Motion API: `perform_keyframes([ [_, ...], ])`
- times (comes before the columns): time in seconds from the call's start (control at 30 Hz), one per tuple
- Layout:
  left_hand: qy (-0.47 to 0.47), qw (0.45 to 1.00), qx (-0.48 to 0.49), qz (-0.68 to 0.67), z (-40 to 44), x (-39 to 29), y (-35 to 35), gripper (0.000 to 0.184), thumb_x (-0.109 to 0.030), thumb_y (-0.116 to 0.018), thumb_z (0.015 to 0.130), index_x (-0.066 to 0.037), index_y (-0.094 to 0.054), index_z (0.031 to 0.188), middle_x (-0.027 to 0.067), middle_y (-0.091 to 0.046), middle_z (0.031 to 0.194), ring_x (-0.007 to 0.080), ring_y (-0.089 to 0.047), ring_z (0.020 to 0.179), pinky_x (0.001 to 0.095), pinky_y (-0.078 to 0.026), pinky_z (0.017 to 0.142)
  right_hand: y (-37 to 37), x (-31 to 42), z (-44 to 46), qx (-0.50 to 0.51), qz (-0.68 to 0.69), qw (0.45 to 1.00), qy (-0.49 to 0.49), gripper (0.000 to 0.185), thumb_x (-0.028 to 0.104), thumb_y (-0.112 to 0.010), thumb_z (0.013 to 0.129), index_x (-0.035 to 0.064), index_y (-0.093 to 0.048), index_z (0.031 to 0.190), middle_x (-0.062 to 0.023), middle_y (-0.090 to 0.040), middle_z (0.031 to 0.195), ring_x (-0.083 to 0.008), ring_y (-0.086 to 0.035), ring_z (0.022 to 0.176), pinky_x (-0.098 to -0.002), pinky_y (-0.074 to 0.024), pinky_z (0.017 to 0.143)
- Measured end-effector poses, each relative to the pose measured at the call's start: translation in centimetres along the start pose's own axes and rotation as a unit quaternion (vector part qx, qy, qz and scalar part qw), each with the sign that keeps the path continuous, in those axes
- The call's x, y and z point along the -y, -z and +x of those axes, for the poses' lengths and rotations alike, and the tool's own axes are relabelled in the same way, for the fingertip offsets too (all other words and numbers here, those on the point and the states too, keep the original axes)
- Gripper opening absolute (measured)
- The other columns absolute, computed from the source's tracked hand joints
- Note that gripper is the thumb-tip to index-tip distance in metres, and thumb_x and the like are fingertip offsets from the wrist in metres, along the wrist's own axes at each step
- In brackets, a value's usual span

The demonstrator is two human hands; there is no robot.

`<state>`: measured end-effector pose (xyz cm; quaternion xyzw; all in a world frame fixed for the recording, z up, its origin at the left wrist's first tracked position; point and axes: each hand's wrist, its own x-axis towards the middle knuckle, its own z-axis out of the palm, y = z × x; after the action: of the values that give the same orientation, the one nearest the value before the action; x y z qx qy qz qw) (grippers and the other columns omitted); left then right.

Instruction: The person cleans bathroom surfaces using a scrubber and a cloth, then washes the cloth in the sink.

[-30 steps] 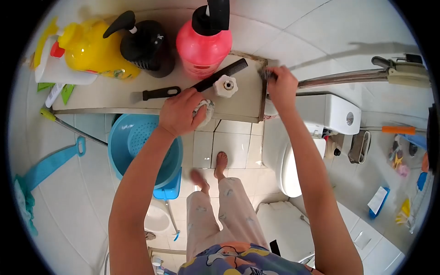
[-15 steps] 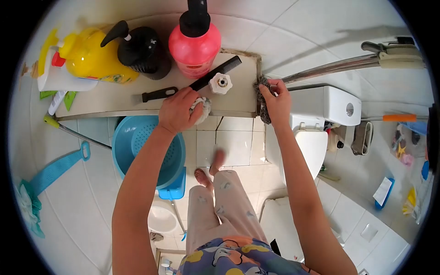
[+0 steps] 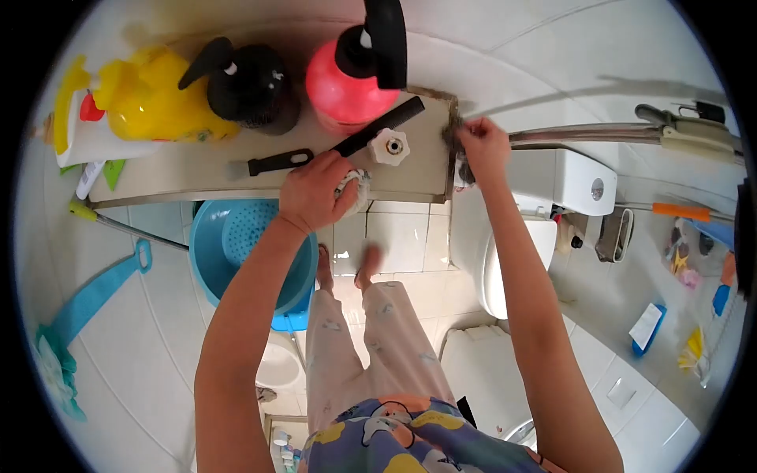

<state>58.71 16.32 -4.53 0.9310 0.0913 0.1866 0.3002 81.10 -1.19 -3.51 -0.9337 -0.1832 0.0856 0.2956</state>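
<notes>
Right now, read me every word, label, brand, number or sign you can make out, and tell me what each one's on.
No text is clear enough to quote.
Black pump bottle: pale marks and faint print, too small and blurred to read.
Yellow bottle: a small patch of marking near its lower end, too blurred to read.
Pink bottle: no words I can make out.

Pretty loud colours tbh
Pink bottle (image 3: 343, 91), black bottle (image 3: 254, 94), yellow bottle (image 3: 162, 98), grey scrubber (image 3: 453, 136) (oh, and a purplish shirt (image 3: 410, 443) with yellow patches).
</notes>
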Motion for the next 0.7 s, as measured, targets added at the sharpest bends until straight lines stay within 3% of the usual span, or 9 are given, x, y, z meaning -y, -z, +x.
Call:
perform_keyframes([
  [0.07,-0.005,1.0,0.003,-0.004,0.2,0.1,0.1,0.014,-0.022,-0.059,0.073,-0.011,-0.055,0.082,0.0042,-0.053,0.079,0.0224,-0.058,0.071,0.0338,-0.049,0.056,0.9,-1.9,-2.4,0.055,0.026,0.998,-0.026,0.02,0.02,-0.069,0.066,0.0053,-0.064,0.078,-0.0081,-0.064,0.069,-0.0226,-0.061,0.067,-0.0327,-0.0467,0.065],
  [0.27,-0.011,1.0,-0.016,0.007,0.0,0.0,0.0,0.015,-0.022,-0.058,0.073,-0.01,-0.054,0.081,0.0038,-0.053,0.079,0.0218,-0.058,0.071,0.0333,-0.049,0.055,1.0,1.9,1.0,0.01,-0.026,0.999,0.034,0.013,0.013,-0.063,0.069,0.0045,-0.063,0.078,-0.0104,-0.063,0.069,-0.0242,-0.06,0.062,-0.0319,-0.0471,0.063],
  [0.4,-0.003,1.0,0.002,0.003,0.2,0.1,-0.1,0.015,-0.022,-0.058,0.073,-0.01,-0.054,0.081,0.0038,-0.053,0.079,0.0216,-0.058,0.071,0.0332,-0.049,0.055,1.3,1.2,-2.9,0.037,-0.04,0.995,0.08,0.013,0.013,-0.062,0.069,0.005,-0.063,0.079,-0.0103,-0.063,0.068,-0.0254,-0.06,0.062,-0.0332,-0.0471,0.063],
  [0.57,0.009,1.0,0.001,-0.009,0.1,-0.1,0.2,0.015,-0.022,-0.059,0.073,-0.01,-0.054,0.081,0.004,-0.052,0.079,0.0221,-0.058,0.071,0.0338,-0.049,0.056,0.6,3.0,1.2,0.019,-0.008,0.999,0.031,0.017,0.014,-0.067,0.066,0.0058,-0.064,0.08,-0.0107,-0.063,0.07,-0.0253,-0.06,0.064,-0.0331,-0.0474,0.064],
  [0.67,0.015,0.999,0.025,-0.02,0.2,0.0,0.3,0.015,-0.022,-0.059,0.073,-0.01,-0.055,0.081,0.0043,-0.052,0.079,0.0222,-0.058,0.072,0.0338,-0.049,0.057,1.2,1.5,-2.0,0.032,-0.037,0.996,0.081,0.014,0.013,-0.065,0.068,0.0055,-0.064,0.079,-0.0126,-0.063,0.071,-0.0261,-0.059,0.063,-0.0334,-0.0466,0.063],
  [0.7,0.011,1.0,0.013,-0.017,0.3,0.0,0.2,0.015,-0.022,-0.059,0.073,-0.01,-0.055,0.081,0.0043,-0.053,0.079,0.0221,-0.058,0.072,0.0337,-0.049,0.057,0.8,1.1,-2.4,0.028,0.015,0.997,0.068,0.013,0.012,-0.064,0.069,0.0051,-0.064,0.08,-0.0131,-0.063,0.071,-0.0262,-0.059,0.062,-0.0337,-0.0464,0.062],
])
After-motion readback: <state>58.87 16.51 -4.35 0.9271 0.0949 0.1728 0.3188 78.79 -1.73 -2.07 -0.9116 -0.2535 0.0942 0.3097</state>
